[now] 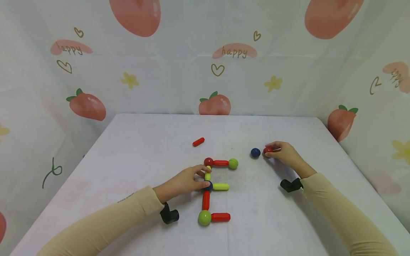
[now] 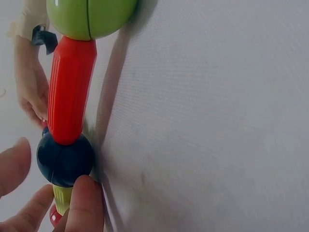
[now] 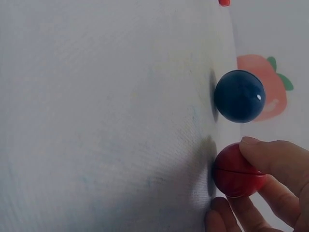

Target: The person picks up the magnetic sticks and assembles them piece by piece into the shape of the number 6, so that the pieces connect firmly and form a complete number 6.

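A flat figure of magnetic balls and rods lies on the table. My left hand (image 1: 190,179) reaches over its spine and holds the blue ball (image 2: 65,159) where the yellow-green rod (image 2: 62,199) joins it. From that ball a red rod (image 1: 206,201) runs down to a green ball (image 1: 204,217), with another red rod (image 1: 221,217) to its right. Farther right, my right hand (image 1: 286,154) pinches a loose red ball (image 3: 236,171) between thumb and fingers, at the table surface. A loose blue ball (image 3: 240,96) sits just beside it, apart.
Behind the figure lies a loose red rod (image 1: 198,142). The figure's top has a red ball (image 1: 208,162), a red rod (image 1: 221,163) and a green ball (image 1: 233,163). Another yellow-green rod (image 1: 221,187) points right from the middle. A patterned cloth (image 1: 179,89) hangs behind the white table (image 1: 153,142).
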The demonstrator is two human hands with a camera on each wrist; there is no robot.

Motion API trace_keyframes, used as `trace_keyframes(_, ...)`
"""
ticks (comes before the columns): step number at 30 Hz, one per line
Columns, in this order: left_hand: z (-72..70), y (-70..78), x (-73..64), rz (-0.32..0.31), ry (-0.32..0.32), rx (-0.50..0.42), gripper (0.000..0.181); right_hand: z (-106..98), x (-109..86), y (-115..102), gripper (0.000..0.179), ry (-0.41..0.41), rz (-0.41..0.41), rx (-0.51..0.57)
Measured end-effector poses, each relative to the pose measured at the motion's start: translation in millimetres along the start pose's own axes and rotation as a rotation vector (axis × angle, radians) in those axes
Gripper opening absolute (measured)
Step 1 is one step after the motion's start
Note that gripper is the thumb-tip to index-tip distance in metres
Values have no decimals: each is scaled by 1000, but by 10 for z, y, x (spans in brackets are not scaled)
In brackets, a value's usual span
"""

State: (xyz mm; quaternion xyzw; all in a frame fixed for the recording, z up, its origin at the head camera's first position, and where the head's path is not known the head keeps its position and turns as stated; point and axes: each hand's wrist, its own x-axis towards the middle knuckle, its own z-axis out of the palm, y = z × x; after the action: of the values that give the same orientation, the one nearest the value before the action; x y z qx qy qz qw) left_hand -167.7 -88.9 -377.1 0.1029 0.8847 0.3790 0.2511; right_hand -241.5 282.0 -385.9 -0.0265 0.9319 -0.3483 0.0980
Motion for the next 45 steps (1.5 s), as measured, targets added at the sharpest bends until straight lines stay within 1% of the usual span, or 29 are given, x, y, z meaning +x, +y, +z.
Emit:
trace_keyframes(10, 11, -7, 10, -6, 5, -20, 46, -4, 6, 6, 49, -13, 14, 11)
trace_keyframes(16, 17, -9, 14, -5, 5, -35, 46, -29, -30, 0, 51, -24, 36, 32)
trace_keyframes(20, 15, -5, 11, -2, 8, -28, 46, -73, -70, -26, 53, -21, 37, 41)
trace_keyframes(23, 15, -7, 11, -1, 11, -23, 46, -106, -111, -81, 55, -20, 38, 58)
trace_keyframes(28, 16, -5, 10, -6, 10, -28, 46, -141, -199, -202, 56, -21, 13, 82)
trace_keyframes(33, 17, -5, 11, -10, 8, -36, 46, -130, -294, -345, 56, -23, 3, 92)
trace_keyframes(36, 16, -5, 11, -10, 10, -33, 46, -87, -347, -433, 54, -30, -6, 101)
trace_keyframes(42, 8, 6, 9, -8, 10, -25, 46, 43, -477, -584, 48, -19, -87, 120)
trace_keyframes(45, 2, 16, 9, -9, 7, -27, 46, 108, -510, -633, 47, -23, -112, 131)
